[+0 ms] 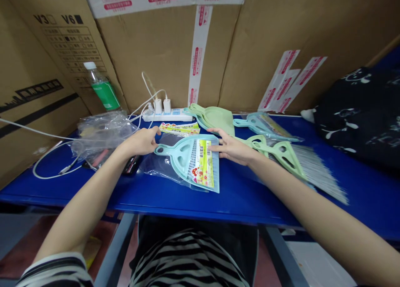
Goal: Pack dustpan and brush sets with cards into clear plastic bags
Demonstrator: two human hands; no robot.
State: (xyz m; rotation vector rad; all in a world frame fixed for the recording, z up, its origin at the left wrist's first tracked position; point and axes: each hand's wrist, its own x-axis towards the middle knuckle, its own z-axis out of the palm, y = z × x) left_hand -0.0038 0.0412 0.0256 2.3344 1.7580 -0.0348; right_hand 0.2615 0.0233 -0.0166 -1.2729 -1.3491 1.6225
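Observation:
A light blue dustpan (180, 155) lies on the table with a matching brush set in it. A printed label card (202, 164) lies over its bristles, and a clear plastic bag (159, 166) shows around and beneath the set. My left hand (140, 142) is at the handle end, fingers curled in against the handle's ring; exactly what they pinch is partly hidden. From the other side, my right hand (233, 147) reaches over the pan's wide edge, fingers spread, fingertips touching the label card. Another label card (179, 129) lies just behind the dustpan.
Green dustpans (218, 117) and a bagged blue set (265, 126) lie at the back. Green-handled brushes (286, 158) are to the right. Crumpled plastic bags (101, 131), a bottle (104, 89), white cables and a power strip (175, 115) occupy the left. Cardboard (265, 37) walls the table's back.

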